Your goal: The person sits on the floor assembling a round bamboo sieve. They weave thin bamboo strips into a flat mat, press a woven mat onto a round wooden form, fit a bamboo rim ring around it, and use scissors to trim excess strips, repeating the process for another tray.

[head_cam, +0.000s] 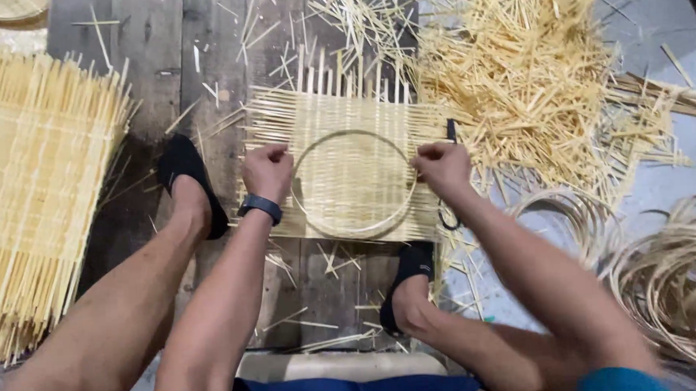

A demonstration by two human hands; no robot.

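Left hand: fingers curled and pressed together, pinching the left side of the bamboo hoop against the woven mat; a dark wristband sits on the wrist.
Right hand: fingers bent and closed, gripping the right side of the same hoop, knuckles up.
Bamboo hoop: a thin round ring lying flat on the middle of the mat, held between the two hands.
Woven mat: a square of pale plaited bamboo strips on the dark wooden floor, directly ahead of the person, with loose strip ends sticking out along its far edge and both sides.
Scissors: black handles showing just beside the right hand, at the mat's right edge.
Feet: the left foot in a black shoe rests just left of the mat; the right foot in a black shoe rests at its near right corner.
Stack of mats: more woven squares piled at the far left.
Cut-off pile: a heap of short bamboo splinters beyond the right hand.
Coiled strips: rings of bamboo at the right.
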